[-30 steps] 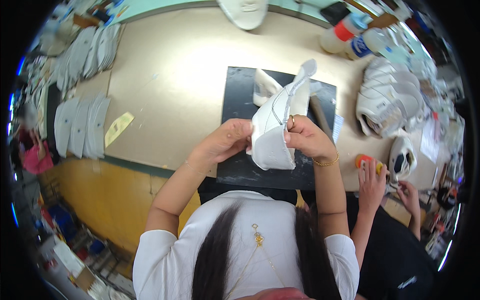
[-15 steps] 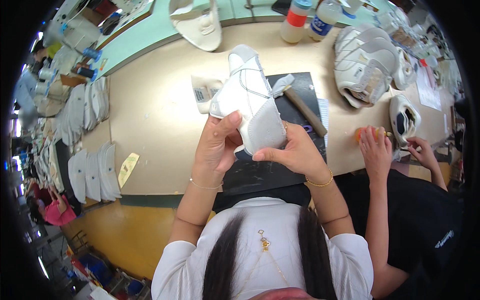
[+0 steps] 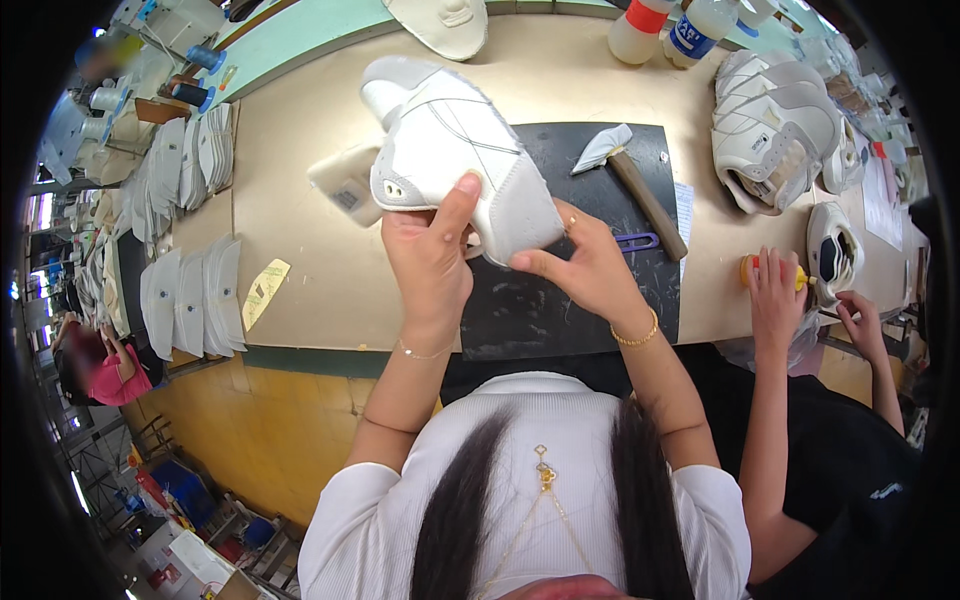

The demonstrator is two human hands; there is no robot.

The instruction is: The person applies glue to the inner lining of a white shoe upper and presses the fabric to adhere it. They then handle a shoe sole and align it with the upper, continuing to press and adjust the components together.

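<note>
A white shoe upper (image 3: 455, 150) is held up over the table between both hands, its narrower end pointing away to the upper left. My left hand (image 3: 432, 240) grips its near left edge, thumb on the outer face and fingers underneath. At the lower right end my right hand (image 3: 580, 262) pinches the edge, thumb in front and fingers behind. A pale tongue-like flap (image 3: 345, 185) with printed labels shows to the left of the upper. Beneath lies a black cutting mat (image 3: 560, 320), bearing a hammer (image 3: 645, 200) with a wrapped head and a small purple tool (image 3: 637, 242).
Stacked white shoe uppers (image 3: 770, 130) stand at the right, near two bottles (image 3: 690, 40). A co-worker's hands (image 3: 775, 300) hold a small yellow-and-red bottle beside another shoe upper (image 3: 835, 250). Left are piles of cut white pieces (image 3: 190, 295) and a yellowish pattern piece (image 3: 265, 293).
The shoe upper has tilted further to the left, with both hands still on it. The whole view has shifted, so the table things appear higher and further right.
</note>
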